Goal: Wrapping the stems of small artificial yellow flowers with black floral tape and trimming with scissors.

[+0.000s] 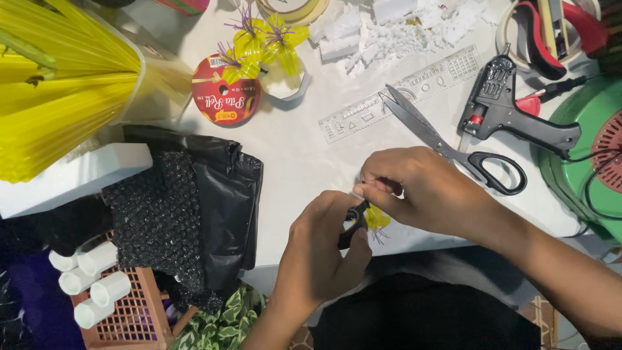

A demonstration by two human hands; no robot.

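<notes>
Left hand (pixel 324 249) closed around small black tool (pixel 353 223), nipping yellow ribbon flower (pixel 378 219) over white table (pixel 291 162) edge. Right hand (pixel 421 188) pinches flower's top, fingers shut on it. Flower likely featherlight, soft, crushable; best held at gathered base. Looks glossy yellow, looped petals, thin purple strands. Large scissors (pixel 447 146) lie just beyond.

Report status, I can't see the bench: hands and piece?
Left hand gripping small black tool. Right hand pinching small yellow flower piece. Big scissors lying just beyond, not touching.
</notes>
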